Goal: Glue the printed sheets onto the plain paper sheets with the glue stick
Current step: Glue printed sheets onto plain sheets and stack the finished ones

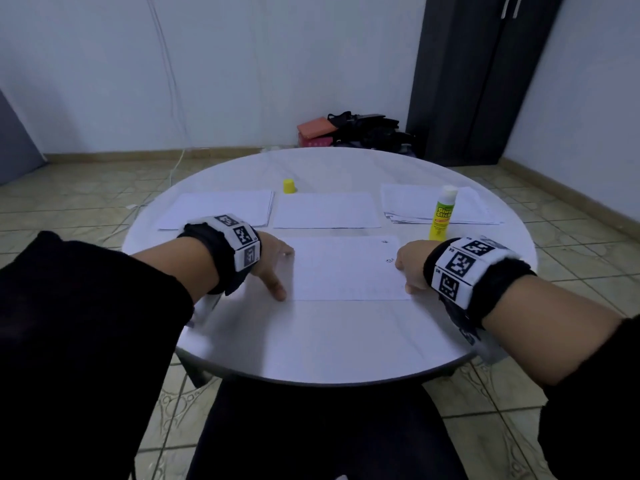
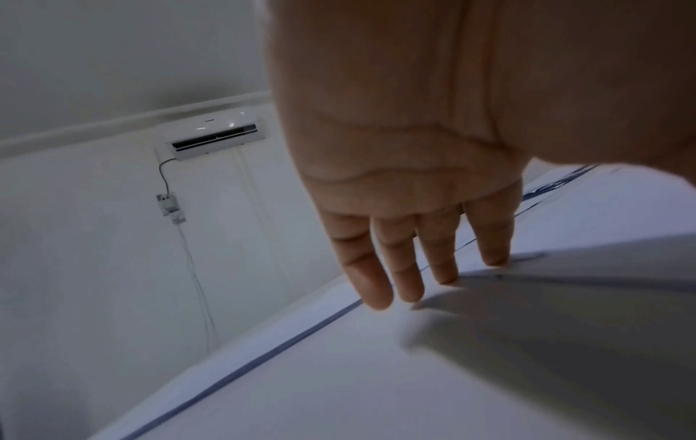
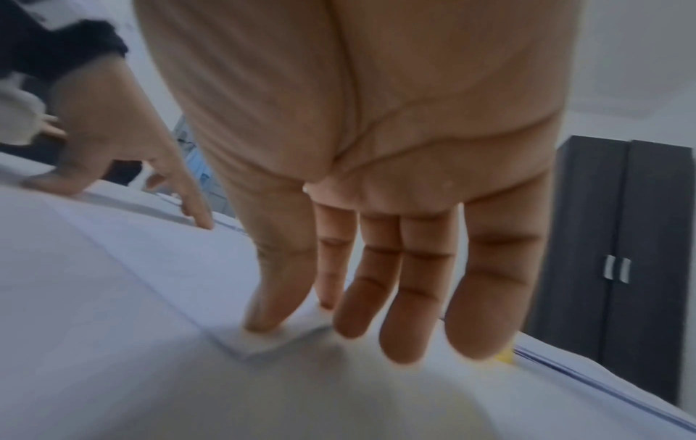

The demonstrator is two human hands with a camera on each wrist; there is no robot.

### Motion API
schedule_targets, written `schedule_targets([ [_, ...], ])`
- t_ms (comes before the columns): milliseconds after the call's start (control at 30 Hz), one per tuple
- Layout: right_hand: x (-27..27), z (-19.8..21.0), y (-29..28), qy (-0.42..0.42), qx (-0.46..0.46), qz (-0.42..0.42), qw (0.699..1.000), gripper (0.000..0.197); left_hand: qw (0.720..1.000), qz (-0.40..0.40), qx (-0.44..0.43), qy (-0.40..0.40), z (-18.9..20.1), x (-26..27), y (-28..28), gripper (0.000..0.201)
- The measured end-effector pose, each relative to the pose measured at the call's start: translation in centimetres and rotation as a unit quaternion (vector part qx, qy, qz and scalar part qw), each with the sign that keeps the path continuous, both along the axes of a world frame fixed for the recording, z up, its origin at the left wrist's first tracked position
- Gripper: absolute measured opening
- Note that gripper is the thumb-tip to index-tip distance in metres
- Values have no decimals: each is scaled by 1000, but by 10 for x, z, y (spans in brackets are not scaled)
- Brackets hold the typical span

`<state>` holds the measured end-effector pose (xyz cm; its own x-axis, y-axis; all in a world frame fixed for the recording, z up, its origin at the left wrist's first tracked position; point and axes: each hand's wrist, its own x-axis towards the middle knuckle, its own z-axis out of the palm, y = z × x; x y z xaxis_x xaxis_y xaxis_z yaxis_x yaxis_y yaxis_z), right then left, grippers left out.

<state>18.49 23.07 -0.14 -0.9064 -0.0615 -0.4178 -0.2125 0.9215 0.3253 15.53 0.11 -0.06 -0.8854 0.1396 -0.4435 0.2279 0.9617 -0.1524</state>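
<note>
A white sheet point(image 1: 346, 268) with faint print lies flat on the round white table point(image 1: 311, 348) in front of me. My left hand point(image 1: 282, 271) rests at its left edge, fingers straight, tips down on the paper point(image 2: 414, 285). My right hand point(image 1: 403, 273) sits at the right edge. Its thumb point(image 3: 271, 312) presses the sheet's near corner while the other fingers stay straight. The uncapped yellow glue stick point(image 1: 441, 213) stands upright beyond my right hand. Its yellow cap point(image 1: 289, 186) stands at the back of the table.
Across the back of the table lie a paper stack at the left point(image 1: 221, 209), a single plain sheet in the middle point(image 1: 325, 211) and a looser stack at the right point(image 1: 415, 202). A dark cabinet point(image 1: 481, 77) and bags point(image 1: 360, 131) stand by the far wall.
</note>
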Motion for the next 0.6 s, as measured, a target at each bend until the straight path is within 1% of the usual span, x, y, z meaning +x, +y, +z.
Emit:
schedule_targets([
  [33,-3,-3,-2,-1,-6,-2,1000,25,1000,-5,-3,1,0,0,0,101],
  [67,1,1,-7,-5,6,-8,1000,31,1000,-13,-10,8,0,0,0,102],
  [100,5,5,-11,-7,10,-12,1000,28,999,-20,-21,15,0,1,0,103],
  [133,10,8,-15,-4,24,-3,1000,16,999,-27,-34,20,1,2,0,103],
  [167,13,11,-18,-6,58,41,997,6,998,-31,-43,21,1,2,0,103],
  [200,15,11,-22,5,61,50,997,21,998,-30,-48,19,2,1,0,102],
  [233,20,15,-27,10,63,51,997,30,999,-20,-44,16,2,0,-1,102],
  [267,19,13,-34,17,50,57,997,34,999,-6,-36,12,3,0,-1,103],
  [300,22,17,-44,14,36,73,997,35,1000,5,-27,8,3,-1,-1,104],
  [400,17,18,-80,-35,-14,119,992,34,999,11,-36,1,4,-5,1,112],
  [467,13,16,-101,-54,-40,150,986,40,999,8,-47,5,4,-8,2,121],
  [533,5,15,-114,-39,-64,166,983,47,999,-5,-54,-3,5,-9,2,129],
  [600,0,18,-119,-18,-81,178,981,55,998,-11,-62,-14,7,-6,3,126],
])
